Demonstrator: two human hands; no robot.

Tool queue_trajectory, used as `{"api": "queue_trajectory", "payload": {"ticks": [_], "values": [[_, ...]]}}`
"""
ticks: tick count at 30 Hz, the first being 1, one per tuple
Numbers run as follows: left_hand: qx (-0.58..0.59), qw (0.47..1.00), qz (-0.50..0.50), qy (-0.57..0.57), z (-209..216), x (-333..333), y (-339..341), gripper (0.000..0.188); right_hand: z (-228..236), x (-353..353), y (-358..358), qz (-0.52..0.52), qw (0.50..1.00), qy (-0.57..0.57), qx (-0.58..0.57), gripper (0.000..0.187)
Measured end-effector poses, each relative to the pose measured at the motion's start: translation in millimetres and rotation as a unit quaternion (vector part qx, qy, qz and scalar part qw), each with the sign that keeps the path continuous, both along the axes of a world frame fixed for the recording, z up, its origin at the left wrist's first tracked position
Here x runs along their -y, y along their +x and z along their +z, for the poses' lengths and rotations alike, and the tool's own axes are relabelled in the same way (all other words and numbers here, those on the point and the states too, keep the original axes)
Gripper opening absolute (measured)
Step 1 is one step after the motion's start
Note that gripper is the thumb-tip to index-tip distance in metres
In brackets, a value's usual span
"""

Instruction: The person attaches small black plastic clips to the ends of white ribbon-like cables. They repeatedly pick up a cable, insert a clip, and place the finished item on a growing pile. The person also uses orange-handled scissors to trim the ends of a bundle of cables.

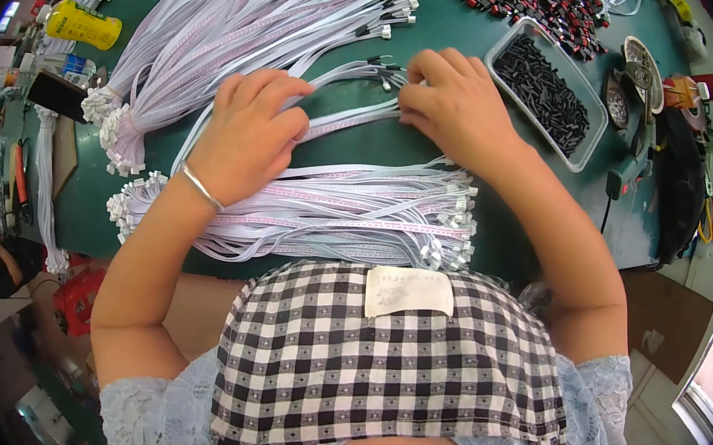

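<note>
A white flat cable [353, 117] runs between my two hands over the green table. My left hand [248, 135] is closed on it, fingers curled, with a silver bangle on the wrist. My right hand [458, 107] pinches the cable's end; the tip is hidden behind the fingers. Several more cables with black sleeves [381, 69] at their ends lie just beyond, close to the right fingertips. Nearer to me lies a bundle of white cables [331, 211] with white connectors at both ends. A larger cable bundle [221, 22] spreads out at the far left.
A clear plastic tray [590, 152] of short black tubes [547, 95] stands right of my right hand. Red and black parts [539, 6] are heaped behind it. At left are a yellow bottle [84, 24], a clear bottle [66, 66] and a dark phone-like slab [59, 96]. Orange-handled scissors [712, 219] hang far right.
</note>
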State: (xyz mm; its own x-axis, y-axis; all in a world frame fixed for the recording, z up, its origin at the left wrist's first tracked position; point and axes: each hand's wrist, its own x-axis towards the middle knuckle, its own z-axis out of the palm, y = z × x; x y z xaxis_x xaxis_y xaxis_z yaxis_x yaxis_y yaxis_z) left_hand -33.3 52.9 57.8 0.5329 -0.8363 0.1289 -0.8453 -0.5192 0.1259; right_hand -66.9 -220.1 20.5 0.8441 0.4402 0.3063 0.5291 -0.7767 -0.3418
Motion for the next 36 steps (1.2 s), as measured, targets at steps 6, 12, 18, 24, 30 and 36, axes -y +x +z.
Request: {"api": "queue_trajectory", "payload": {"ticks": [6, 12, 18, 24, 30, 36], "values": [[0.090, 0.996, -0.017, 0.020, -21, -12, 44, 0.019, -15, -10, 39, -0.030, 0.998, -0.025, 0.039, 0.013], [0.114, 0.992, -0.045, 0.022, -21, -9, 72, 0.020, -15, -16, 68, -0.057, 0.996, -0.038, 0.057, 0.012], [0.135, 0.990, -0.039, 0.018, -13, 1, 46, 0.020, -3, -3, 32, -0.066, 0.994, -0.012, 0.084, 0.018], [-0.167, 0.984, -0.060, 0.004, 3, 20, -5, 0.027, 29, 26, -69, -0.068, 0.982, 0.071, -0.161, 0.032], [-0.455, 0.883, -0.062, 0.097, 18, 36, -7, 0.061, 37, 11, -130, -0.060, 0.967, 0.139, -0.204, 0.079], [-0.344, 0.922, -0.067, 0.167, 4, 46, -7, 0.049, 15, 4, -143, -0.103, 0.940, 0.241, -0.220, 0.089]]}}
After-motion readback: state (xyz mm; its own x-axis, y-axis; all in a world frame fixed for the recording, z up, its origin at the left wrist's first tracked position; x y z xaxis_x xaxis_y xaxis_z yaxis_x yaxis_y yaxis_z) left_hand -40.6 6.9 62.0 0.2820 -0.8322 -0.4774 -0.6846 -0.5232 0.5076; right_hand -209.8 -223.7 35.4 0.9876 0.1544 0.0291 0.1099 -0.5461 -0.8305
